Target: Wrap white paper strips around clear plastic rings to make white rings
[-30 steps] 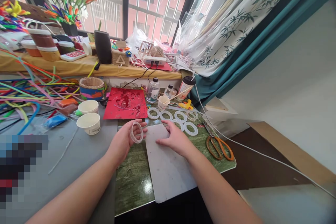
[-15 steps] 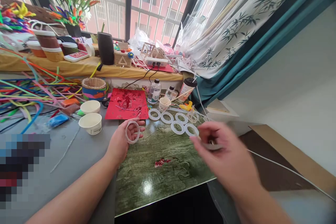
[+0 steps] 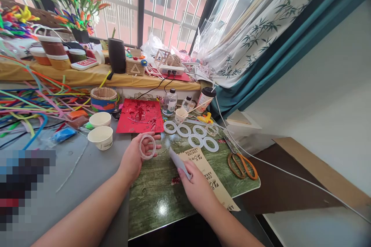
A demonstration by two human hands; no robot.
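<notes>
My left hand [image 3: 132, 161] is raised palm up over the table, holding a clear ring [image 3: 140, 147] upright between thumb and fingers. To its right, my right hand [image 3: 199, 187] grips a strip of sandpaper [image 3: 213, 166]. Tan backing printed "COATED ABRASIVE" shows beyond the hand, and a grey piece [image 3: 177, 159] curls up at the fingers toward the ring, apart from it. Whether the strip rests on the table cannot be seen. Several translucent rings [image 3: 195, 136] lie just beyond. Scissors [image 3: 251, 166] with orange handles lie to the right.
A red sheet [image 3: 124, 117] with torn patches lies beyond my left hand. Two paper cups [image 3: 100, 139] stand left. Bottles [image 3: 169, 104], a small cup [image 3: 181, 115] and a yellow glue gun [image 3: 205, 117] stand behind the rings. A white cable [image 3: 272, 158] crosses the right side.
My right hand has moved left from the table's right side, bringing the sandpaper close to the ring. The scissors now show. My left hand keeps the ring almost in place.
</notes>
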